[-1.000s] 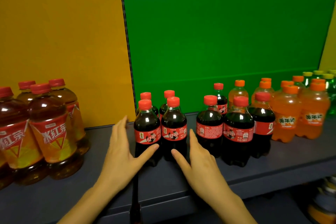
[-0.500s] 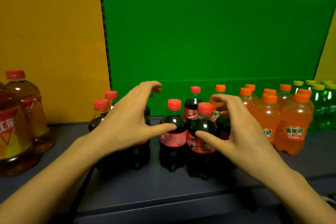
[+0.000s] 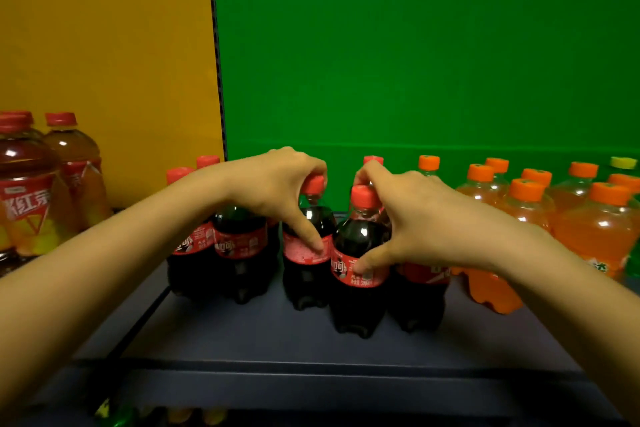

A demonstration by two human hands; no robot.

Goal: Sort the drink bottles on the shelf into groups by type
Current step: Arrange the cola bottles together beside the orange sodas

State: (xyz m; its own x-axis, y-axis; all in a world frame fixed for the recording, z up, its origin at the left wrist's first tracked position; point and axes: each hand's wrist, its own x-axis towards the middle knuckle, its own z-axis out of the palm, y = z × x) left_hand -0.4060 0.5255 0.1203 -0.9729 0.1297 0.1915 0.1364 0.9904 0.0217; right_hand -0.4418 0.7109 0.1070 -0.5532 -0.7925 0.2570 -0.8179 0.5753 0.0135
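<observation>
Cola bottles (image 3: pixel 239 246) stood clustered at the middle of the shelf (image 3: pixel 263 350). The iced tea bottles (image 3: pixel 31 204) were well apart to the left and the orange soda bottles (image 3: pixel 595 236) were banked on the right, with a yellow-capped bottle (image 3: pixel 623 163) behind them. Your left hand (image 3: pixel 273 191) had its fingers curled over the cap of the middle cola bottle (image 3: pixel 301 274), thumb pressed to its label. Your right hand (image 3: pixel 412 222) gripped the front cola bottle (image 3: pixel 356 243), fingers hooked round its neck and thumb on the label. By my reading you had most of the sorting done, since the kinds already sat together. What remained looked like tightening the cola group, whose right side sat just beside the orange soda.
</observation>
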